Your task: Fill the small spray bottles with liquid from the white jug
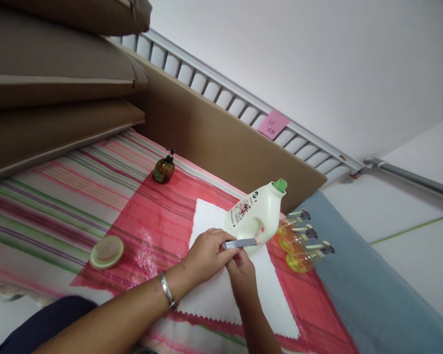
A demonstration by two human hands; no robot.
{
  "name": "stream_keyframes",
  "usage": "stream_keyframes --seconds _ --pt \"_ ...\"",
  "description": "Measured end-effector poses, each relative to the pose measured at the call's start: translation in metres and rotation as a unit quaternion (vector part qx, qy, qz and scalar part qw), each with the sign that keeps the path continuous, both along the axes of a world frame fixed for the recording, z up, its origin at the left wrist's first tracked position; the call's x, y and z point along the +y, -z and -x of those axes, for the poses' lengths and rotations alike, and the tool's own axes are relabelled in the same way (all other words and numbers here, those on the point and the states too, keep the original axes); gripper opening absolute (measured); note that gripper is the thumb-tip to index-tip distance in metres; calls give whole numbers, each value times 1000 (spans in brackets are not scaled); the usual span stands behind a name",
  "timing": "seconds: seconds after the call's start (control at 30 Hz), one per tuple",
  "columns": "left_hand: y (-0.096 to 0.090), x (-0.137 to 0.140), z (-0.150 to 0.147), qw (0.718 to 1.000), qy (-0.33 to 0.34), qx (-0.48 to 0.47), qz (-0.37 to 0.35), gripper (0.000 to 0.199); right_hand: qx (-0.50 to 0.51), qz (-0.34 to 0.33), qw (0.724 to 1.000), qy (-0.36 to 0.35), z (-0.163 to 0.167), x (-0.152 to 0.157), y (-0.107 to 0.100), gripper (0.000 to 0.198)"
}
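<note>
A slim grey marker-like stick (239,243) lies across my two hands, and I cannot tell its exact kind. My left hand (208,253), with a silver bracelet at the wrist, pinches its left end. My right hand (243,275) comes up from below with bent fingers closed against the stick's underside; part of its grip is hidden. Just behind both hands stands a pale green jug (260,209) with a handle, a printed label and a green cap. Under the hands and jug is a white zigzag-edged cloth (273,295).
Several bottles of yellow liquid (300,260) are right of the jug. A brown pump bottle (164,169) stands at the back left. A round lidded container (107,252) is nearer me. Tan cushions (59,88) pile up at left; a brown board (214,132) edges the back.
</note>
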State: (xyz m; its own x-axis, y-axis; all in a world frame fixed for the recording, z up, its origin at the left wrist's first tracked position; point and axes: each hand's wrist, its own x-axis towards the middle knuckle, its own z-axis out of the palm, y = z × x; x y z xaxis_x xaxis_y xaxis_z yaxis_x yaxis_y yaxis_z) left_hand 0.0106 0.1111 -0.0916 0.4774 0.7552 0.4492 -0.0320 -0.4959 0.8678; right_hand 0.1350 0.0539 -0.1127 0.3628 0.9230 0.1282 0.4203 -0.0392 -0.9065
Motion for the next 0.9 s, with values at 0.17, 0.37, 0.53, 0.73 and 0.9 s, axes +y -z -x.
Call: stream_keyframes --seconds 0.17,0.37,0.53,0.73,0.9 --pt "-3 6 1 998 28 -42 47 17 13 -7 1000 -7 -2 -1 1 38" --pt "1 18 4 996 48 -33 65 13 63 -28 995 -72 -8 -9 6 35" --pt "-7 18 7 999 30 20 1 12 95 -46 992 -75 -5 -8 10 36" --pt "-14 15 6 994 24 82 -62 13 96 -54 992 -60 -6 -4 7 29" --pt "-6 19 2 995 21 79 -51 12 95 -53 993 -47 -5 -1 9 27"
